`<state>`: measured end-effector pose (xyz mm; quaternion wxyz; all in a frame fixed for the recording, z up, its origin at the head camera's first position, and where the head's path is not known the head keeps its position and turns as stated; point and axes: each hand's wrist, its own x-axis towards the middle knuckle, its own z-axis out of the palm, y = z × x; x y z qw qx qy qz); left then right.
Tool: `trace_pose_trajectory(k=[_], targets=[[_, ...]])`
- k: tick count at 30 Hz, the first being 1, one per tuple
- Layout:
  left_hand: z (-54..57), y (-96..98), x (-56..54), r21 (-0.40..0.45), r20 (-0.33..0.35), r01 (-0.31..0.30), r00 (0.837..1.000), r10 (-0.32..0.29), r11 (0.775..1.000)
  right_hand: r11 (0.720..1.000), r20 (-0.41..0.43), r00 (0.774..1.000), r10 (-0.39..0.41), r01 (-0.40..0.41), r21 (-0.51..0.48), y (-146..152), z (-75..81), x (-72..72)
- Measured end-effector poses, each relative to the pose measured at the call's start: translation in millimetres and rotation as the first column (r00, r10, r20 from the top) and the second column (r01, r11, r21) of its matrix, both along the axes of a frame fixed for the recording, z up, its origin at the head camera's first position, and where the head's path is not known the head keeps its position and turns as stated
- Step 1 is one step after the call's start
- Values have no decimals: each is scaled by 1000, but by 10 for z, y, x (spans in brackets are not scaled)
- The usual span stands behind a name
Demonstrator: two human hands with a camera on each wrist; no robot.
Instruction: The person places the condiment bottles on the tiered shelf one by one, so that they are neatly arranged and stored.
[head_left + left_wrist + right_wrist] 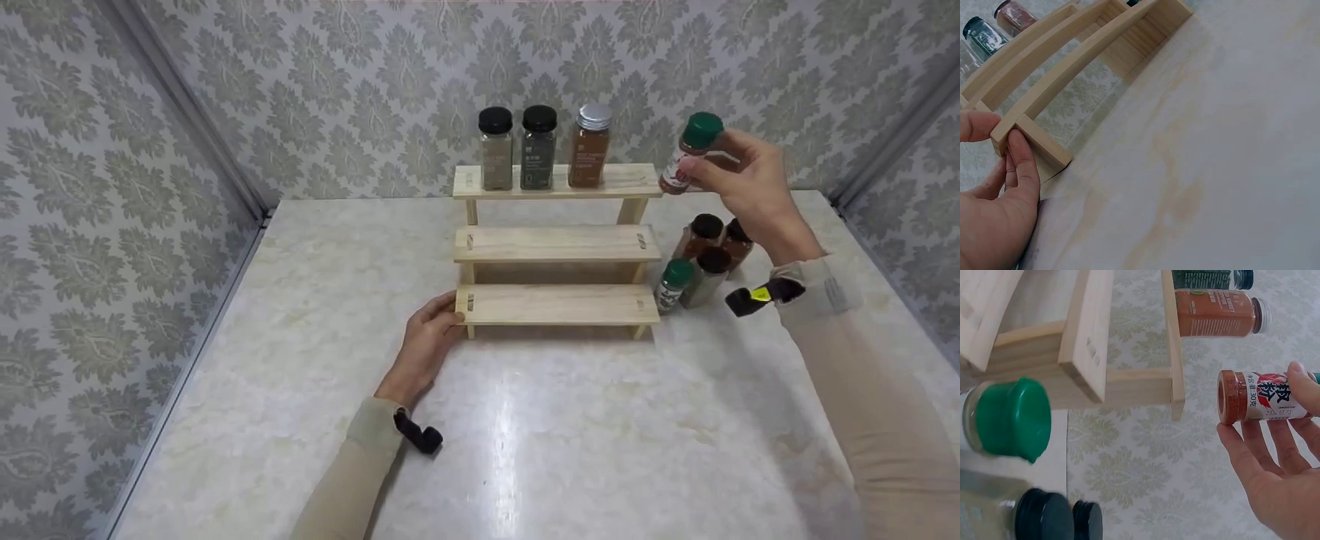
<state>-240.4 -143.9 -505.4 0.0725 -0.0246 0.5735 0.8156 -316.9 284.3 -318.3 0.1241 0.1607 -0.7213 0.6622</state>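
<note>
My right hand [754,180] grips a spice jar [677,169] with a green cap and red contents, held in the air just right of the top tier. In the right wrist view the jar [1266,396] lies between thumb and fingers, its base toward the shelf. My left hand [427,341] pinches the left end of the bottom tier of a three-step wooden rack [555,306]; the left wrist view shows thumb and fingers round that board's end [1008,132]. On the top tier stand two black-capped jars [496,154] [538,154] and a silver-capped jar [589,150] of reddish-brown spice.
Right of the rack, several jars stand close together on the marbled table [337,262], among them a green-capped one [673,289] and a black-capped one [705,279]. Patterned wall panels [375,97] enclose the table at the back and sides.
</note>
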Motion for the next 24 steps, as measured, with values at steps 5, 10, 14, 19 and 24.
trace_pose_trajectory(k=[5, 10, 14, 19, 24], targets=[[9, 1, 1, -14, 14, -4, 1000, 4, 1000, 999, -4, 999, 50, -50, -22, -161, 39, -91], [8, 9, -4, 10, 11, -2, 1000, 2, 1000, 998, 1, 999, 55, -55, -14, -304, 63, -190], [5, 10, 0, 21, 2, -4, 1000, 4, 1000, 999, 17, 999, 32, -33, 26, -395, 54, -270], [-10, 6, -9, 29, -6, -9, 1000, 9, 1000, 996, 30, 1000, -6, 3, 93, -478, 34, -357], [-10, 5, -12, 18, 3, -7, 1000, 7, 1000, 991, 46, 998, -32, 26, 135, -527, 9, -420]])
